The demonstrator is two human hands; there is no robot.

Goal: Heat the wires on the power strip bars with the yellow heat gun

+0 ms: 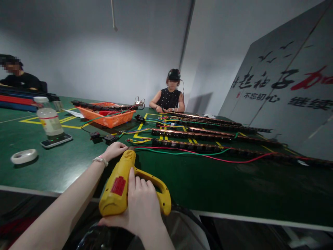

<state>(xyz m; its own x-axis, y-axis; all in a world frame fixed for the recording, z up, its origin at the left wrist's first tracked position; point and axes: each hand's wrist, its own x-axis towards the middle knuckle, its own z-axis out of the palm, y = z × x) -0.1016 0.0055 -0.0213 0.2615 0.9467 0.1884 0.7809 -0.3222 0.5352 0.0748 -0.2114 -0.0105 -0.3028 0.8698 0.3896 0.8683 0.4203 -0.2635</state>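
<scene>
My right hand [143,201] is wrapped around the body of a yellow heat gun [116,192], its loop handle pointing right. The gun's nozzle [130,148] points away from me, just right of my left fingertips. My left hand [116,150], with a bracelet at the wrist, is closed in a pinch at the ends of a red wire [192,151] and a green wire [169,152]. The nozzle hides part of that grip. Both wires run right, beside the nearest long black strip of cells [187,145].
Several similar strips [208,133] lie behind on the green table [208,187]. An orange basket [106,119] holds another strip. Left stand a bottle [49,118], a phone [56,141] and a white oval object [24,156]. Co-workers sit opposite [170,99] and far left [22,80].
</scene>
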